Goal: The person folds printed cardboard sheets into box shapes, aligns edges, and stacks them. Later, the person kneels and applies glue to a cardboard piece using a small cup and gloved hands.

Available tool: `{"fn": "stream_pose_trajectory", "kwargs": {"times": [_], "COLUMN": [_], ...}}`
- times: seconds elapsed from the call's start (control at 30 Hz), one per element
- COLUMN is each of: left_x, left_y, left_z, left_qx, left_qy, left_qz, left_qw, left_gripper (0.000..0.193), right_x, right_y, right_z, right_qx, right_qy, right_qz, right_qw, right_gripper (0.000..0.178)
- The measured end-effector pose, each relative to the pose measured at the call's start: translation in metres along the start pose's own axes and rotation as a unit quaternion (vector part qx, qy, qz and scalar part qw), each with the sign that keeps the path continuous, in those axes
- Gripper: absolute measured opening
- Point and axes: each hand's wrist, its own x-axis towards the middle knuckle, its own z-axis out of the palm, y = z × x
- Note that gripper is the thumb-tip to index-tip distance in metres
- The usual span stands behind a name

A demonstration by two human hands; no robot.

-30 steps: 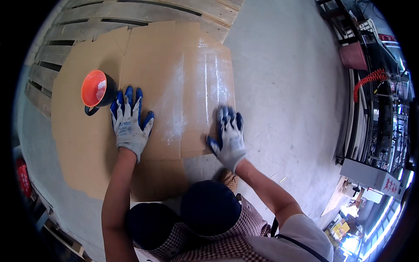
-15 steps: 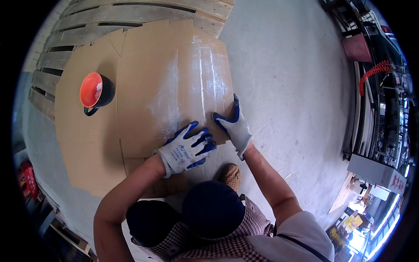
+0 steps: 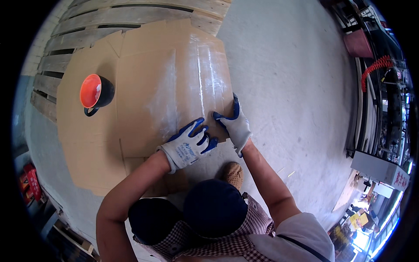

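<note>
A large brown cardboard sheet lies before me, with creases and whitish streaks along its right part. Both my hands wear white gloves with blue coating. My left hand is at the sheet's near edge, its thumb on top and its fingers curled over the edge. At the near right corner, my right hand grips the side edge, thumb on top; its other fingers are partly hidden. A black mug-shaped container with an orange inside and a handle stands tilted-looking on the left part of the sheet.
Wooden pallet slats lie under the sheet's far and left side. Grey concrete floor stretches to the right. Along the right rim are a pink bin, a red coiled hose and a pale box. My shoe is below the hands.
My left hand has shifted slightly up and right along the near edge, its fingers drawn closer together. The right hand keeps its place at the corner. The container has not moved.
</note>
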Motion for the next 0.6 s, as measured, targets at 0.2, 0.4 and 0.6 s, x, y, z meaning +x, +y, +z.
{"fn": "stream_pose_trajectory", "kwargs": {"times": [0.2,0.4,0.6], "left_x": [-0.010,-0.028,-0.030], "left_y": [0.001,0.000,-0.013], "left_z": [0.009,0.016,0.009], "left_qx": [0.021,-0.179,-0.106], "left_qy": [0.011,-0.057,0.025], "left_qz": [-0.036,-0.153,-0.113], "left_qw": [0.999,0.970,0.988], "left_gripper": [0.030,0.053,0.036], "right_x": [0.000,-0.036,0.031], "right_y": [-0.009,-0.058,-0.054], "right_z": [-0.003,0.035,0.049], "right_qx": [-0.018,-0.299,-0.398], "right_qy": [-0.003,-0.130,-0.067], "right_qz": [0.011,-0.349,-0.321], "right_qw": [1.000,0.879,0.856], "right_gripper": [0.091,0.084,0.073]}}
